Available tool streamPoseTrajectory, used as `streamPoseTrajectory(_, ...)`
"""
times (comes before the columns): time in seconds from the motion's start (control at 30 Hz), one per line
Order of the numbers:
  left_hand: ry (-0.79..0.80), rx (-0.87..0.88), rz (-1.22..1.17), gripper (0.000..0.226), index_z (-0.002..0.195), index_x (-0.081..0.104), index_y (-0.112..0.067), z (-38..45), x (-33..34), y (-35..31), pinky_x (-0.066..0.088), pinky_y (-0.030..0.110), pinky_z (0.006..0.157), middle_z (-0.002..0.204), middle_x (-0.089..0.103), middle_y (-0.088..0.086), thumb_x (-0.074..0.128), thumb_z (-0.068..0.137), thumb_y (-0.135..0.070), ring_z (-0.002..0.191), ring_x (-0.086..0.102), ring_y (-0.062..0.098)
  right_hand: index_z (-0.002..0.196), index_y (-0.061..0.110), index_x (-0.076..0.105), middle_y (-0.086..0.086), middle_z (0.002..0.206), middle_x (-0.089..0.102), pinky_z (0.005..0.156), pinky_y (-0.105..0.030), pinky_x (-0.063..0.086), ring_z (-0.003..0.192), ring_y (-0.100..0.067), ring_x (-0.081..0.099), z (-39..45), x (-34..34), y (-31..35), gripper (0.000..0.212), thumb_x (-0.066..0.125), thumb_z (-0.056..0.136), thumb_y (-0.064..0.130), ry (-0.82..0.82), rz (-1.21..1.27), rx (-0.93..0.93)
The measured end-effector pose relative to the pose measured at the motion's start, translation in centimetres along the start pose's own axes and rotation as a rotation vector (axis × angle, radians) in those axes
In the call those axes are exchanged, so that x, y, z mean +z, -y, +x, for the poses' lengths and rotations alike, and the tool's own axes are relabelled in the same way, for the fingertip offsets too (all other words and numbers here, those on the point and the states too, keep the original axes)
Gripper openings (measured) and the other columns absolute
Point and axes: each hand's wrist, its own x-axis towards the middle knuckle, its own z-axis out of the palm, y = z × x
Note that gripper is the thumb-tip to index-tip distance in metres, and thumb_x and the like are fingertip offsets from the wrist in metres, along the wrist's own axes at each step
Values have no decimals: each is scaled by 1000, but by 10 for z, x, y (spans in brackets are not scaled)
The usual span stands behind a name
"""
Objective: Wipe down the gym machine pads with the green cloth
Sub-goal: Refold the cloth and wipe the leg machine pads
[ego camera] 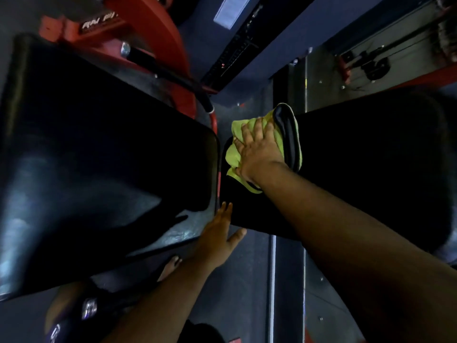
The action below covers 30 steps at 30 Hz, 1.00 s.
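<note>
The right hand (259, 152) lies flat on the green cloth (238, 154), fingers straight and slightly spread, palm pressing the cloth down rather than curling round it. The cloth sits bunched under the palm and fingers, spilling out past the fingertips toward the top and out on the thumb side to the left; a further strip of it wraps over the rounded end of the pad just right of the hand. All this rests on the near end of the right pad (358, 169), a long black cushion running off to the right.

The left hand (217, 233) is lower and to the left, well apart from the cloth. Its fingers are straight and together, thumb held out, and its fingertips reach to the lower left corner of the right pad; whether they actually touch it I cannot tell. It holds nothing.

Left of both hands lies the large left pad (99, 157), black and shiny, its rounded corner close beside the cloth with a narrow gap between the two pads. Behind it rises the red frame (153, 23) of the machine, with a black handle (158, 68) slanting down from it. A foot in a sandal (170, 266) stands on the dark floor (247, 280) below.
</note>
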Motion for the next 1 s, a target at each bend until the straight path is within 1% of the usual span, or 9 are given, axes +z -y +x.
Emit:
streamPoseTrajectory(0.17,-53,-30,-92,79,161,14,-29,-5,1,20,21,31,124,168,17,-9,55,98,-54,153,17,9,163,25,3,-12,171,-8,118,-68,-3,151,-54,-12,14,13,48,79,22,100,68,41,-2,-74)
streamPoseTrajectory(0.23,-105,-83,-139,81,160,14,-32,-9,-4,28,22,25,121,161,22,-13,64,97,-41,148,21,3,164,25,5,-11,171,-7,119,-66,-2,152,-51,-13,5,21,66,78,25,100,66,72,29,-138)
streamPoseTrajectory(0.33,-184,-237,-158,100,163,4,-27,-18,-18,38,38,37,118,158,40,4,72,91,-15,144,41,19,164,24,6,-11,171,-7,120,-63,2,154,-47,-12,-26,40,95,80,30,100,65,106,54,-214)
streamPoseTrajectory(0.43,-204,-250,-114,99,163,4,-21,-28,-30,34,37,41,120,164,31,7,71,91,-10,148,36,23,164,27,4,-11,171,-8,120,-64,3,154,-45,-12,-65,51,104,82,37,100,64,113,3,-242)
streamPoseTrajectory(0.57,-169,-206,-68,101,163,5,-24,-33,-44,3,32,49,121,168,22,4,74,90,-18,153,27,27,164,26,5,-10,171,-10,120,-66,-5,155,-41,-13,-110,46,72,77,39,103,57,141,6,-247)
streamPoseTrajectory(0.63,-137,-174,-31,102,162,5,-29,-30,-49,-14,37,52,118,166,28,7,73,86,-25,149,33,31,164,26,9,-10,171,-10,119,-66,-9,155,-40,-14,-134,43,49,73,37,104,55,121,13,-216)
streamPoseTrajectory(0.73,-56,-111,26,96,158,13,-37,-24,-53,-43,41,59,111,159,37,7,62,77,-47,142,44,28,164,26,9,-10,171,-13,116,-67,-15,154,-40,-18,-179,35,5,71,34,104,55,76,52,-118)
streamPoseTrajectory(0.87,42,33,180,97,163,6,-18,-39,-66,-118,25,49,124,171,8,4,69,91,-34,154,21,26,164,26,10,-10,171,-12,116,-64,-18,154,-39,-19,-232,26,-51,74,37,103,57,-22,145,-20)
streamPoseTrajectory(1.0,102,147,247,96,163,5,-16,-51,-77,-174,23,45,125,171,4,3,68,94,-34,156,17,24,163,30,17,-7,172,-9,108,-68,-26,156,-34,-16,-270,19,-91,84,47,94,67,-147,230,143)
